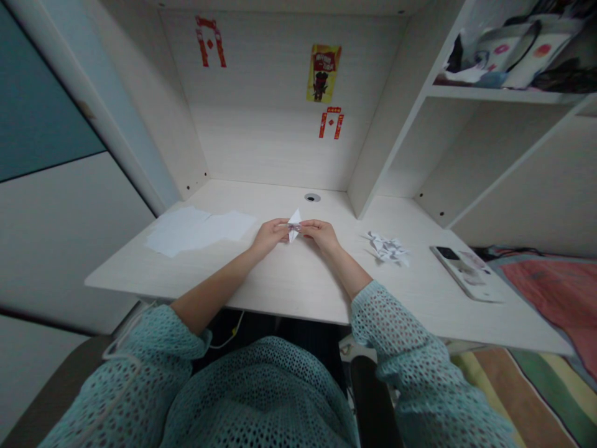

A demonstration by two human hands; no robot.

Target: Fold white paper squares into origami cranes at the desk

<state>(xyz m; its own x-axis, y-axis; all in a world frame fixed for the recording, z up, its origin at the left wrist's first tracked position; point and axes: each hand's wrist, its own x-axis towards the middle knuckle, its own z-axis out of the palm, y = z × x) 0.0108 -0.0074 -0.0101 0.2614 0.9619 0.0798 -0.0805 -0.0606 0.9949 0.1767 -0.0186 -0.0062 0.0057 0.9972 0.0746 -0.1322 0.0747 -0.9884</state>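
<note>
your left hand (269, 236) and right hand (321, 236) are both closed in a pinch, their fingertips meeting on opposite sides of a small folded white paper piece (293, 225), which points up between them and sits just above the pale wood-grain desk (209, 280). flat sheets of white paper (198, 230) lie well to the left of your left hand. a spiky folded paper shape (387, 247) rests beyond your right hand, and a phone in a patterned case (459, 272) lies further right.

A bedroom, laminate built-in desk (298, 286), wall shelf (499, 93), red bed blanket (555, 298)
</note>
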